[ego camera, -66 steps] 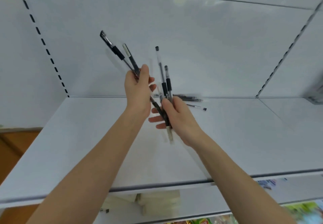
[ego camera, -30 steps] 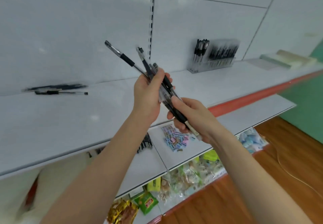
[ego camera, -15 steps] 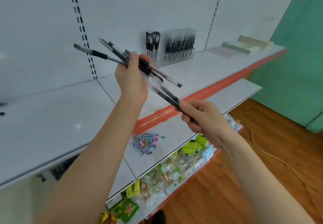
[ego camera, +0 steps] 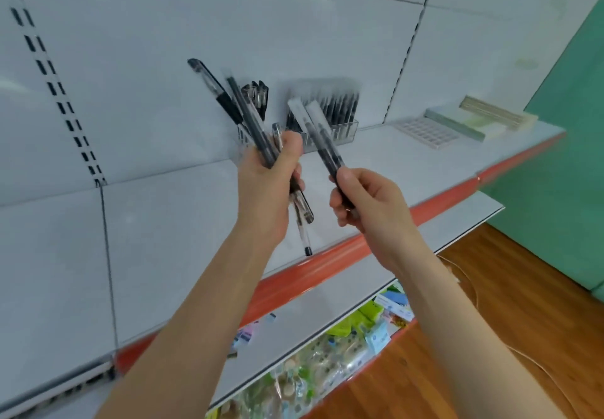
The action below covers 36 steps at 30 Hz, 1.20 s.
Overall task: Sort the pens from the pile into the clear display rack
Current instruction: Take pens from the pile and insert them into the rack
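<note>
At far left, only the slotted upright (ego camera: 52, 81) on the back panel and bare white shelf (ego camera: 163, 222).

Next, raised over that shelf, the left hand (ego camera: 268, 186): fingers and thumb wrapped round a bundle of pens (ego camera: 251, 124), clamped about mid-barrel. Upper ends fanned up and leftward, lower ends hanging out below the palm. Forearm rising steeply from the near edge, wrist roughly straight.

Just behind and to the right of the bundle, at the far side of the shelf against the back panel, the clear display rack (ego camera: 343, 130), already stocked with upright dark pens. Left portion partly hidden by the bundle.

Further right, the right hand (ego camera: 369, 199), curled round the lower end of a loose pen (ego camera: 322, 140); too blurred to tell whether one pen or two. Long axis tilted up and to the left, free end aimed at the rack and overlapping it in view. Apart from the left hand, slightly nearer and lower.

Judged from this: rack straight ahead and farther in from both hands, right hand apparently better placed to feed it, needing a reach forward and a turn of the pen to upright before lowering into a slot. Pile itself out of view.

At far right, a stack of pads (ego camera: 490, 117) on the same shelf.
</note>
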Motion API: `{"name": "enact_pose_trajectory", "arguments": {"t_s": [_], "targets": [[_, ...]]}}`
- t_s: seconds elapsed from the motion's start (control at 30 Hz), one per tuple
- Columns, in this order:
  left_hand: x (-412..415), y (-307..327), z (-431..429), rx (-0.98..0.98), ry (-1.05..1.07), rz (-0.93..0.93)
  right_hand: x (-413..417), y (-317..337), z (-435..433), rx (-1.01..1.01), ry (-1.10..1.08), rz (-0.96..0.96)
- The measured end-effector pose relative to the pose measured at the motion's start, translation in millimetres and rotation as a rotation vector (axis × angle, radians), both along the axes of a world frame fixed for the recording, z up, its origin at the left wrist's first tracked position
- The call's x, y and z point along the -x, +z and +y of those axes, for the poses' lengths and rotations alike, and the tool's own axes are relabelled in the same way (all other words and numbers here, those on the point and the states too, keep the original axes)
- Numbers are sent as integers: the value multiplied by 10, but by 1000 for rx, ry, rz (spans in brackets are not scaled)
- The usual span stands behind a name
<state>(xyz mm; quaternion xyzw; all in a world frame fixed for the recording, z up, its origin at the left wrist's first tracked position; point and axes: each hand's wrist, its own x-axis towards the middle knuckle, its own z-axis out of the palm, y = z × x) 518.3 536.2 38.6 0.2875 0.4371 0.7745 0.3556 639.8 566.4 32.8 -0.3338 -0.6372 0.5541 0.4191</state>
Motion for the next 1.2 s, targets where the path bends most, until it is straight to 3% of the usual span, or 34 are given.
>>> {"name": "enact_pose_trajectory", "arguments": {"t_s": [0.2,0.4,0.57,0.83,0.9,1.03,1.2], "targets": [[-67,-41,253,32,11,85,-50,-52,347,-133,132,-138],[-47,-155,525,148,148,205,-67,-2,906,-335,354,-429],[-194,-156,799,174,271,209,-11,317,1532,-333,308,-205],[-300,-150,950,184,453,149,329,496,1968,-475,699,-241],[-271,-156,919,187,514,96,432,561,2098,-444,674,-187],[-138,-168,843,152,591,-10,730,750,2450,-501,422,-37],[4,-197,794,118,584,-81,1147,736,2697,-689,258,-99]]}}
